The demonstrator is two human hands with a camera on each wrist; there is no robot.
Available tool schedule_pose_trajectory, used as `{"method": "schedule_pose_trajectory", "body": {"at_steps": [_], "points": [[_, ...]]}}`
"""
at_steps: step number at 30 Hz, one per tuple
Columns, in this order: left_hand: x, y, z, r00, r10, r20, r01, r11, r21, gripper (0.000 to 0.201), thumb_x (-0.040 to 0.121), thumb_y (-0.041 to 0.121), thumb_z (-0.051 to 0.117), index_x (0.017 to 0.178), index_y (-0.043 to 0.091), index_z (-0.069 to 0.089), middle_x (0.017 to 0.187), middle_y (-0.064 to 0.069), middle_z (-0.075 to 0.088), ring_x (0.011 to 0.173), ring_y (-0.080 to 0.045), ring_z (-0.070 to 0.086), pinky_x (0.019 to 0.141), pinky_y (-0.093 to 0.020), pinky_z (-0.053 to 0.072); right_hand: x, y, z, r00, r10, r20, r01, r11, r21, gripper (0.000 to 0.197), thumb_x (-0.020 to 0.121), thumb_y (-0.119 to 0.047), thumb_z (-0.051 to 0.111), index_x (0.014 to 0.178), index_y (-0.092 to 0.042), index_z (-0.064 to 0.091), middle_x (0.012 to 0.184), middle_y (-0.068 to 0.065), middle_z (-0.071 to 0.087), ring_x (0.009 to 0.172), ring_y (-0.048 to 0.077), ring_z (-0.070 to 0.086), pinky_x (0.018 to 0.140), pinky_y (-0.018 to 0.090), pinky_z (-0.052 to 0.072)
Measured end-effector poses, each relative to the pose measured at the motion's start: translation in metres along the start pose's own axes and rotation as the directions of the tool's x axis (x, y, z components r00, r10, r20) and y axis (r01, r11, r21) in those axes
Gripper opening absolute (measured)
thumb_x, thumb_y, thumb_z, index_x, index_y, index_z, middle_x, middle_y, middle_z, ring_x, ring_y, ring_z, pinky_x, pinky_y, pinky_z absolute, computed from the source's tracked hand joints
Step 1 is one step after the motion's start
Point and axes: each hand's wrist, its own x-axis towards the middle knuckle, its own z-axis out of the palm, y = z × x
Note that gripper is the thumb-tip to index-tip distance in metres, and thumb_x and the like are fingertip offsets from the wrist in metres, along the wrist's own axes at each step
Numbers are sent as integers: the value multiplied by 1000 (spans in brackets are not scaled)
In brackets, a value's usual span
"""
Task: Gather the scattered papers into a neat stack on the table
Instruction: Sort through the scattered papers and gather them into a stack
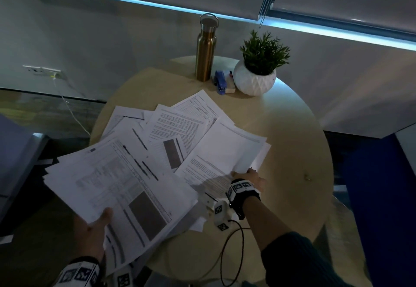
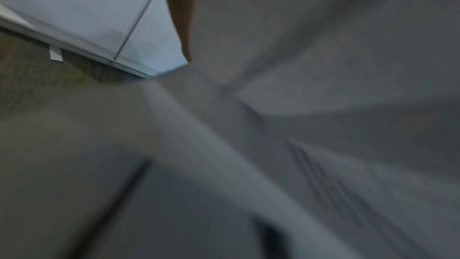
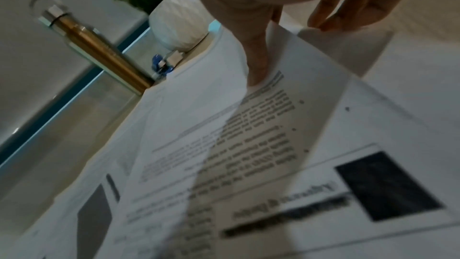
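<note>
Printed white papers [image 1: 180, 133] lie fanned and overlapping across the round beige table [image 1: 292, 151]. My left hand [image 1: 94, 230] grips a thick sheaf of sheets [image 1: 117, 178] at its near corner, thumb on top, holding it over the table's left edge. My right hand [image 1: 249, 180] pinches the near edge of another bundle of sheets [image 1: 229, 151] on the right side of the pile; its thumb [image 3: 256, 62] presses on the printed top page [image 3: 248, 145] with fingers [image 3: 336, 15] curled under the edge. The left wrist view shows only blurred paper undersides [image 2: 298, 125].
A gold metal bottle [image 1: 206, 48], a blue stapler [image 1: 220, 82] and a white pot with a green plant [image 1: 255, 77] stand at the table's far side. A cable [image 1: 231, 253] runs from my right wrist over the near edge. A blue panel [image 1: 382, 208] stands right.
</note>
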Motion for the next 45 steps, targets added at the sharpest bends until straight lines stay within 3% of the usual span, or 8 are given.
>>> {"method": "schedule_pose_trajectory", "body": {"at_steps": [14, 17, 20, 24, 29, 34, 39, 45], "points": [[24, 19, 34, 950, 250, 186, -271, 957, 101, 62, 81, 11, 68, 136, 20, 41, 138, -8, 49, 123, -29, 48, 105, -49, 37, -4, -6, -80, 919, -211, -332, 390, 590, 707, 22, 75, -6, 74, 90, -4, 58, 81, 9, 59, 69, 16, 59, 65, 31, 52], [20, 33, 59, 911, 325, 255, -367, 920, 140, 60, 83, 6, 65, 137, 13, 40, 131, 0, 47, 116, -18, 46, 100, -35, 36, -6, -11, -107, 930, -318, -184, 321, 460, 828, 18, 78, -13, 74, 67, -9, 60, 65, 4, 59, 58, 13, 56, 59, 27, 48], [14, 45, 87, 867, 374, 330, -435, 890, 134, 59, 82, 7, 67, 135, 11, 42, 129, -5, 52, 115, -20, 49, 95, -32, 39, -8, -14, -110, 826, -548, 128, 55, 305, 951, 42, 82, -24, 68, 116, 1, 61, 115, 17, 66, 101, 28, 64, 85, 37, 56], [0, 54, 118, 826, 336, 453, -419, 903, 96, 60, 80, 9, 69, 134, 6, 43, 129, -14, 54, 114, -25, 52, 94, -37, 43, -32, -15, -89, 675, -657, 336, -6, 450, 893, 47, 69, -32, 77, 107, -6, 65, 107, 8, 72, 97, 26, 68, 81, 35, 58], [-16, 61, 140, 741, 301, 600, -361, 932, -22, 49, 89, 17, 59, 136, 14, 45, 128, -4, 57, 119, -25, 54, 95, -31, 46, -34, -8, -62, 816, -564, 126, 414, 723, 553, 21, 72, -13, 78, 89, -8, 68, 81, 8, 69, 75, 24, 63, 67, 33, 54], [-28, 60, 148, 706, 201, 679, -241, 970, -37, 66, 90, 60, 35, 145, 24, 30, 151, 2, 34, 138, -14, 33, 118, -41, 21, -35, -4, -58, 821, -531, 211, 306, 721, 622, 28, 78, -14, 74, 102, -4, 64, 106, 24, 68, 94, 39, 67, 85, 50, 55], [-42, 54, 151, 604, 258, 754, -364, 931, -27, 47, 91, 19, 56, 133, 33, 37, 132, 10, 49, 114, 0, 50, 94, -9, 40, -30, 5, -62, 840, -507, 190, 236, 659, 714, 73, 66, -13, 83, 124, -15, 38, 106, 13, 67, 91, 28, 68, 75, 43, 58], [-27, 48, 165, 564, 108, 819, -374, 917, 137, 52, 92, 35, 52, 138, 15, 36, 138, -2, 48, 126, -20, 47, 105, -35, 37, -21, 28, -72, 748, -568, 345, 204, 690, 694, 68, 44, -38, 91, 101, -12, 67, 96, 5, 73, 90, 25, 70, 76, 35, 59]]}}
